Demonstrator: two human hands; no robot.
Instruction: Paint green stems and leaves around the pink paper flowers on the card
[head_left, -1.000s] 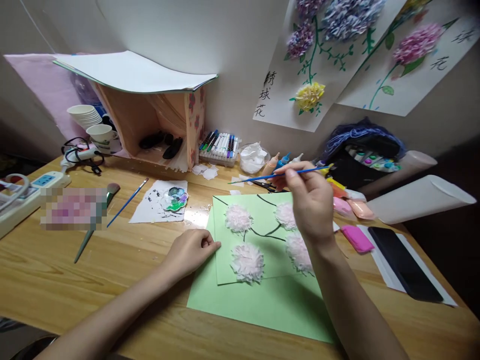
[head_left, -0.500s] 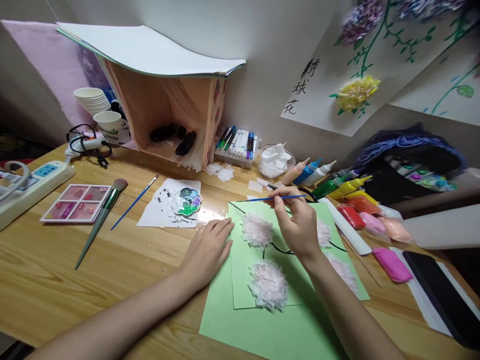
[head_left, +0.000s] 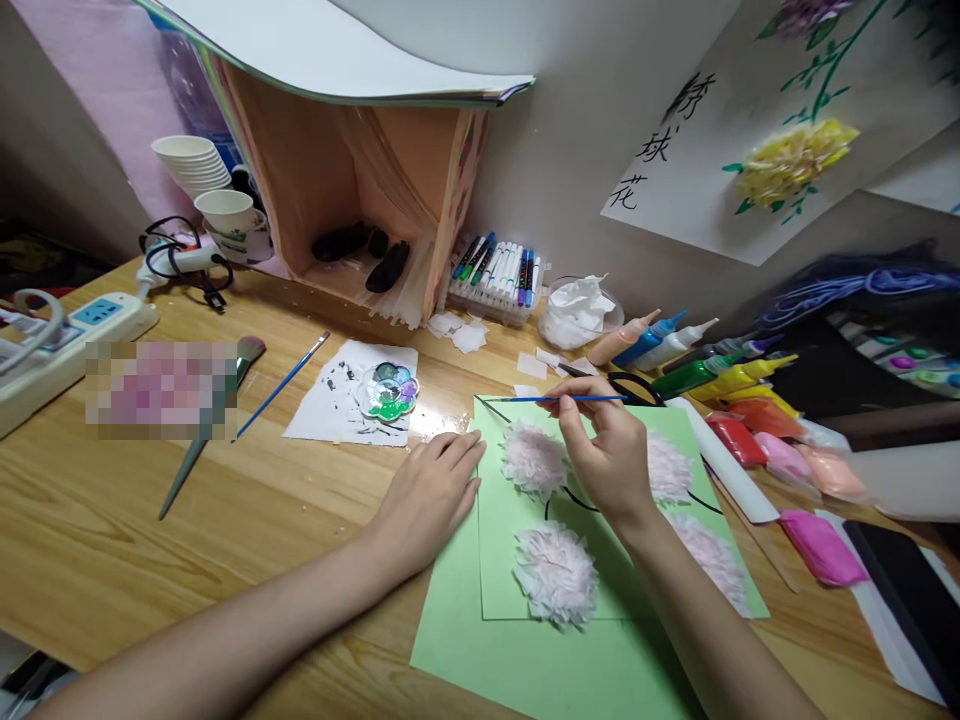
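Observation:
My right hand pinches a thin blue paintbrush, held level with its tip pointing left above the top corner of a green sheet. That sheet carries several pale pink tissue flowers joined by black stems and lies on a larger green sheet. Fingers stretched out flat, my left hand rests on the wooden table at the sheets' left edge. A small flower-shaped paint palette sits on a stained white paper just left of the brush tip.
Paint bottles and clay packets line the right side, with scissors behind my right hand. A marker box, a tissue bowl, a wooden box shelf, paper cups, a power strip and two more brushes stand to the left.
My view has swung left and down. My right hand lowered the brush toward the sheet's top corner. My left hand uncurled from a loose fist and lies flat.

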